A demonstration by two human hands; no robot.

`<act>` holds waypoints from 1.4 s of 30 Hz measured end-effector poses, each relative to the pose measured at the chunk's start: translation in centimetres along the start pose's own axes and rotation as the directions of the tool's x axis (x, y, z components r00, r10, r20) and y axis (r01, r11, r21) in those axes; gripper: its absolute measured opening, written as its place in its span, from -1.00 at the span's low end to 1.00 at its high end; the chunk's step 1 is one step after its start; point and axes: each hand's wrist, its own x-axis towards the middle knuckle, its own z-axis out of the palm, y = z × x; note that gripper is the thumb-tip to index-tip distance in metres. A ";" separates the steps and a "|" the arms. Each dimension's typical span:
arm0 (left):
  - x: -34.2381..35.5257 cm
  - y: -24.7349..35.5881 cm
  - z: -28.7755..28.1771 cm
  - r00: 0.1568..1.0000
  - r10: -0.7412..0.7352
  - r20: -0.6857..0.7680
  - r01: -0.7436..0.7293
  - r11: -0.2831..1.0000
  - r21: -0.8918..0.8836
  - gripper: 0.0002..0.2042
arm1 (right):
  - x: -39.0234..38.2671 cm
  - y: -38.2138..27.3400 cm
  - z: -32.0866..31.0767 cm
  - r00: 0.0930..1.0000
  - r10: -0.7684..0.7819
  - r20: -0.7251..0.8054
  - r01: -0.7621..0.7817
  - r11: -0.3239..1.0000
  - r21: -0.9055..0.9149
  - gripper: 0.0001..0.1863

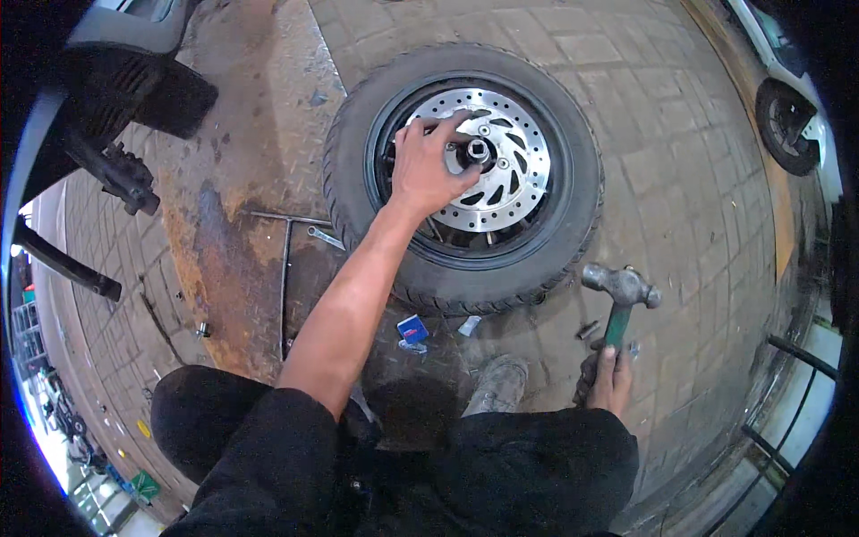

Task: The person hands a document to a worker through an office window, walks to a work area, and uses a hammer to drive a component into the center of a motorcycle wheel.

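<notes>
My left hand [428,170] reaches over a motorcycle wheel [461,282] lying flat, thumb and fingers curled round a steel socket [477,152] at the hub of its drilled brake disc [483,208]. In my right hand [612,380], right of my knee, is a ball-peen hammer [626,288] with a green handle, its head raised at the wheel's lower right. A blue box [412,328] and a small white packet [468,326] lie below the tyre. A T-handle wrench [286,268] and a spanner [325,236] lie left of it.
Dark vehicle parts [134,107] overhang the upper left. A rusty metal plate [206,233] covers part of the paved floor [662,179]. A parked vehicle's wheel [786,125] stands at upper right. Small metal parts [203,329] lie around, and dark bars [801,353] jut in at right.
</notes>
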 end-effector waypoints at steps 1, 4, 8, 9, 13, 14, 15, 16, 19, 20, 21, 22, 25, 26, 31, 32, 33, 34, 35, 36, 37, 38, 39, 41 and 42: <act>-0.2 -0.1 -0.1 1.000 0.001 -0.023 -0.001 1.000 0.022 -0.22 | 0.2 -0.3 0.4 0.998 -0.019 0.055 0.018 1.000 0.020 -0.65; -0.3 0.0 -0.1 0.999 0.002 -0.041 0.000 0.999 0.038 -0.20 | 0.6 -1.5 1.1 0.996 -0.034 0.080 0.041 0.996 -0.076 -0.65; -0.1 0.0 0.1 1.000 0.010 -0.008 -0.009 0.999 0.037 -0.19 | 1.4 -2.0 1.2 0.974 -0.112 0.197 0.132 0.987 -0.091 -0.54; -0.1 0.0 0.2 1.000 0.002 0.006 -0.003 0.999 0.047 -0.19 | 1.8 -2.1 1.6 0.969 -0.156 0.193 0.180 0.978 -0.110 -0.59; 0.0 -0.4 0.2 1.000 0.011 0.002 -0.011 0.997 0.082 -0.20 | 2.5 -5.1 3.3 0.960 -0.111 0.256 0.144 0.982 -0.118 -0.57; 0.2 -0.2 0.7 1.000 0.012 0.007 -0.013 0.998 0.069 -0.20 | 2.9 -5.8 3.5 0.964 -0.104 0.243 0.136 0.984 -0.119 -0.57; 0.1 -0.2 0.6 1.000 0.011 0.013 -0.012 0.997 0.075 -0.20 | 3.5 -6.4 4.0 0.950 -0.167 0.264 0.215 0.963 -0.164 -0.56; 0.0 -0.3 0.4 1.000 0.011 0.015 -0.012 0.997 0.073 -0.20 | 4.0 -6.9 4.5 0.930 -0.229 0.287 0.294 0.933 -0.207 -0.55; 0.1 -0.1 0.1 1.000 0.017 0.022 -0.018 0.999 0.048 -0.21 | 5.4 -9.1 5.7 0.845 -0.433 0.313 0.523 0.792 -0.315 -0.46; 0.0 -0.2 0.1 1.000 0.010 0.012 -0.010 0.999 0.047 -0.22 | 5.7 -9.7 5.9 0.845 -0.433 0.313 0.522 0.793 -0.313 -0.46; 0.0 -0.3 0.1 1.000 0.003 0.001 -0.003 0.999 0.047 -0.22 | 5.9 -10.2 6.0 0.843 -0.442 0.306 0.535 0.740 -0.407 -0.42; 0.0 -0.3 0.1 1.000 0.002 0.002 -0.002 0.999 0.049 -0.22 | 5.9 -10.8 6.1 0.842 -0.446 0.304 0.540 0.710 -0.452 -0.39; -0.1 -0.5 0.2 1.000 0.009 0.006 -0.009 0.999 0.039 -0.24 | 5.5 -11.9 6.6 0.834 -0.447 0.324 0.548 0.744 -0.382 -0.32; 0.0 -0.4 0.2 1.000 0.016 0.005 -0.016 0.999 0.038 -0.24 | 5.5 -12.0 6.5 0.833 -0.445 0.327 0.544 0.765 -0.345 -0.30; 0.1 -0.2 0.4 1.000 0.029 -0.003 -0.029 0.998 0.051 -0.23 | 5.8 -11.4 6.3 0.846 -0.435 0.308 0.526 0.774 -0.352 -0.31; 0.1 -0.2 0.3 1.000 0.025 -0.005 -0.024 0.998 0.062 -0.24 | 5.9 -11.2 6.4 0.845 -0.434 0.313 0.526 0.783 -0.334 -0.31; 0.1 -0.2 0.3 1.000 0.021 -0.006 -0.020 0.997 0.072 -0.24 | 6.3 -10.7 6.7 0.810 -0.502 0.304 0.579 0.766 -0.278 -0.44; 0.1 -0.3 0.2 1.000 0.021 -0.007 -0.020 0.997 0.071 -0.24 | 6.3 -10.6 6.8 0.790 -0.536 0.297 0.606 0.755 -0.250 -0.50; 0.1 -0.4 0.2 1.000 0.020 -0.008 -0.020 0.998 0.066 -0.23 | 6.4 -10.5 6.9 0.770 -0.568 0.290 0.631 0.743 -0.222 -0.56; 0.0 -0.4 0.2 1.000 0.020 -0.009 -0.019 0.998 0.061 -0.23 | 6.2 -10.9 6.9 0.807 -0.503 0.311 0.588 0.735 -0.337 -0.45; 0.0 -0.5 0.3 1.000 0.018 -0.010 -0.018 0.998 0.061 -0.23 | 6.2 -11.0 6.9 0.824 -0.469 0.317 0.564 0.726 -0.393 -0.39; 0.0 -0.5 0.4 1.000 0.023 -0.016 -0.022 0.998 0.058 -0.24 | 6.1 -11.3 6.9 0.841 -0.434 0.322 0.539 0.713 -0.449 -0.32; 0.0 -0.4 0.6 0.999 0.028 -0.021 -0.027 0.998 0.054 -0.24 | 6.1 -11.5 7.0 0.843 -0.407 0.353 0.530 0.743 -0.409 -0.31; 0.1 -0.2 0.7 0.999 0.026 -0.019 -0.025 0.998 0.055 -0.24 | 6.2 -11.7 7.3 0.840 -0.380 0.387 0.519 0.772 -0.368 -0.30; 0.1 -0.2 0.7 1.000 0.023 -0.017 -0.022 0.998 0.057 -0.25 | 6.2 -11.7 7.3 0.823 -0.415 0.388 0.547 0.763 -0.344 -0.29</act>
